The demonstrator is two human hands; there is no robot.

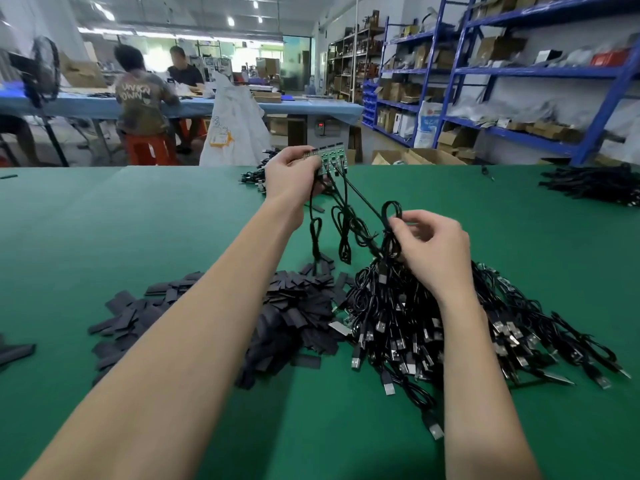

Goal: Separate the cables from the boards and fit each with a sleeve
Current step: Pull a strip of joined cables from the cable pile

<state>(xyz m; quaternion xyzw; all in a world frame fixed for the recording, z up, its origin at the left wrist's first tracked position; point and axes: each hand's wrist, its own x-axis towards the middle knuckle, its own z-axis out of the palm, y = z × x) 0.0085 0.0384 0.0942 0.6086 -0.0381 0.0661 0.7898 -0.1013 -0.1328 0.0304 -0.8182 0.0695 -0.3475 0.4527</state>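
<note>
My left hand (292, 176) grips a strip of small green boards (327, 157), raised above the green table (138, 220). Several black cables (341, 209) hang from the boards toward the table. My right hand (433, 251) pinches the coiled loop of one of these cables (393, 216), lifted over a big heap of black USB cables (433, 327). A pile of flat black sleeves (294, 313) lies left of the heap, partly hidden under my left forearm.
Another bundle of black cables (595, 185) lies at the table's far right, and a smaller one (254, 176) at the far edge behind my left hand. Loose sleeves (14, 351) sit at the left edge. Two people sit at a blue table (304, 107) beyond; blue shelves (519, 71) stand at right.
</note>
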